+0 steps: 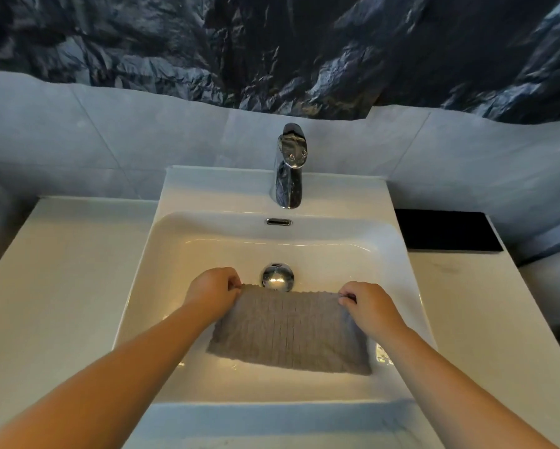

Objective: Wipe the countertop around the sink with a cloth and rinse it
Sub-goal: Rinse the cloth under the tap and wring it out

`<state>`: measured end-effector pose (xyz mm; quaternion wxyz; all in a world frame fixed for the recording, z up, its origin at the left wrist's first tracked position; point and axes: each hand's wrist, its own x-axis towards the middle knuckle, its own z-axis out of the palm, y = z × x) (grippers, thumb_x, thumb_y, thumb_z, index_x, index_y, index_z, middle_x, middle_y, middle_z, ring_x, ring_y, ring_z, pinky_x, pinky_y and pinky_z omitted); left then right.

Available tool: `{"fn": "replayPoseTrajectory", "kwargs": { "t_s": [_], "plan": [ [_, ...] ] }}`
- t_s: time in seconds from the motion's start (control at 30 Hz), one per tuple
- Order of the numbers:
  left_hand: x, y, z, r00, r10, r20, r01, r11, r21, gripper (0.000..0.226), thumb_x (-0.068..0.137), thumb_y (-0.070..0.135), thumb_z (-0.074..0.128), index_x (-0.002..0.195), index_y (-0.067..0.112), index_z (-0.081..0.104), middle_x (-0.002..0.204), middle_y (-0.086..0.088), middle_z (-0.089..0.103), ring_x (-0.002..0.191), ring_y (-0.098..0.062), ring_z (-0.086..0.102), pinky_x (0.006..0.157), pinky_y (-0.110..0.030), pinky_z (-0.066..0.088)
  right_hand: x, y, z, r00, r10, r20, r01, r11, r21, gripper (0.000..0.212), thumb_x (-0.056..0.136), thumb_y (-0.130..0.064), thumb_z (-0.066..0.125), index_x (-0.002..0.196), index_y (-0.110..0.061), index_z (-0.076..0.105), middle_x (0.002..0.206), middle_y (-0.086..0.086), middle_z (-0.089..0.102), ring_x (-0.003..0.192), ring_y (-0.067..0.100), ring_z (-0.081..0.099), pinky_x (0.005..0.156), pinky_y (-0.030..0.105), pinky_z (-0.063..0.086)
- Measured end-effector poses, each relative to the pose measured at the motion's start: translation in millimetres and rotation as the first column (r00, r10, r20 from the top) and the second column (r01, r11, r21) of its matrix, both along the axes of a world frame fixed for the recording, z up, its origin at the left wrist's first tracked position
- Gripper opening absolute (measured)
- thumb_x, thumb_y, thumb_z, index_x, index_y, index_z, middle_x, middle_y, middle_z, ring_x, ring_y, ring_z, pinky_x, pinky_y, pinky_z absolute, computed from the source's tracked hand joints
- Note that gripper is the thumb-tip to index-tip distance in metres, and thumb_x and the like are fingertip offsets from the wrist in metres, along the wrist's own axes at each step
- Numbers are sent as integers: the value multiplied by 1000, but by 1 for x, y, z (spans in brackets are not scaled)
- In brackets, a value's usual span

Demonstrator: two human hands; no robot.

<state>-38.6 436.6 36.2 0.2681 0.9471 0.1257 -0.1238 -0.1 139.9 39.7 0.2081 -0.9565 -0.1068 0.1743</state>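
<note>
A grey ribbed cloth hangs spread flat over the white sink basin, held by its two upper corners. My left hand pinches the upper left corner. My right hand pinches the upper right corner. The cloth's top edge sits just in front of the chrome drain plug. The chrome faucet stands at the back of the sink, and no water is seen running. The white countertop extends left and right of the basin.
A black rectangular mat lies on the counter at the back right. A grey tiled wall rises behind the sink, with dark crinkled sheeting above it. An overflow slot sits below the faucet.
</note>
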Motion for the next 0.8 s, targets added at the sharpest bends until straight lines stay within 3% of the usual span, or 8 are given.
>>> {"fn": "replayPoseTrajectory", "kwargs": {
  "t_s": [0.13,0.23,0.37,0.53,0.63,0.7,0.8],
  "plan": [
    [9,-3,-13,998,-69,-10,70,993,98,18,81,38,64,91,23,63,91,4,56,84,-14,52,71,-26,46,2,1,-7,999,34,37,-31,998,-61,5,90,-23,60,88,-27,63,91,-9,57,83,9,54,74,20,47],
    [14,-2,-18,986,-166,7,161,969,186,19,82,41,62,90,24,62,94,3,50,88,-15,47,78,-29,47,-1,0,-10,989,125,82,-111,980,-163,17,88,-29,63,104,-26,59,104,-8,53,96,12,51,80,21,42],
    [18,-3,-13,986,-149,-80,158,981,110,7,79,28,62,81,22,63,86,3,56,81,-14,53,76,-31,52,0,-2,-7,993,86,77,-67,973,-222,12,86,-35,64,88,-23,63,93,-4,54,88,16,51,74,26,41],
    [12,6,-5,990,-107,-86,104,994,-43,13,81,27,61,87,24,50,80,2,58,71,-12,52,63,-27,47,2,-10,8,994,-27,-106,22,999,-45,17,86,-28,63,73,-28,52,77,-6,57,73,14,54,63,26,44],
    [3,15,-3,993,-112,-47,109,993,-53,19,90,32,57,106,24,52,92,0,62,79,-13,57,73,-28,51,0,-14,18,981,-78,-176,86,996,35,16,87,-24,63,75,-28,55,77,-6,59,74,14,57,61,23,41],
    [-3,18,-5,997,-55,58,56,998,-25,27,92,33,55,116,21,53,110,-3,58,90,-16,57,82,-30,49,-2,-11,26,964,-101,-247,123,990,73,10,86,-15,64,76,-18,62,75,-2,64,71,17,60,60,22,43],
    [-15,22,-5,990,31,137,-29,999,-23,32,91,36,55,119,19,55,124,-2,49,106,-21,52,90,-30,42,-9,5,50,864,-149,-480,287,930,228,4,83,-6,64,86,-3,66,70,10,67,57,17,60,55,24,49]
  ]
}}
